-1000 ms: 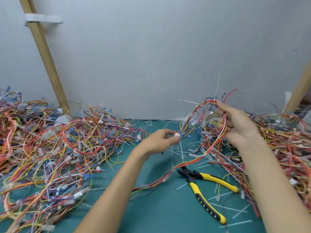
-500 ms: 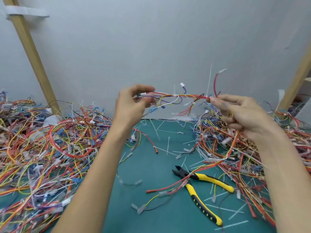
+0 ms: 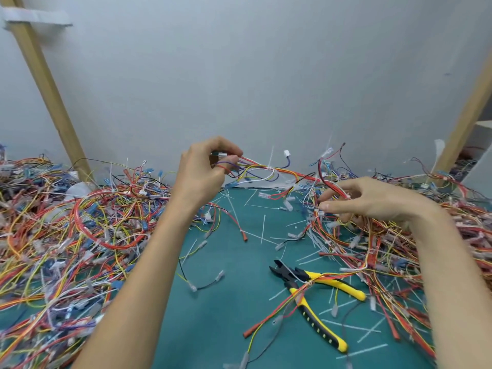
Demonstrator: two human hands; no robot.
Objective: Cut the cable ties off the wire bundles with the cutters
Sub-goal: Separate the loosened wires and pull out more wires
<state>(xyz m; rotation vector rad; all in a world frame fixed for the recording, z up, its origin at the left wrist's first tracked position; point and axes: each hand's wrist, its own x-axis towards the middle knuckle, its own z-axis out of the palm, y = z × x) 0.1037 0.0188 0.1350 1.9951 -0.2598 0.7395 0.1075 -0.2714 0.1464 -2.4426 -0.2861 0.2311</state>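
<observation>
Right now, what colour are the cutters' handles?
Yellow with black sections; the cutters show best in the head view.

Cutters [image 3: 294,276] flat, jaws open (wires draped over handles). Wire bundle [image 3: 286,172] strung midair beyond cutters, white cable tie [image 3: 271,162] uncut.

1. Two arms in shot, the left forearm [image 3: 149,262] and the right forearm [image 3: 458,275], both bare all the way to the frame's lower edge.
2. Left hand [image 3: 202,174]: bare, slim fingers, knuckles clearly ridged.
3. Right hand [image 3: 372,203]: bare as well. One fingernail [image 3: 323,206] looks trimmed short, though it's blurred.
</observation>
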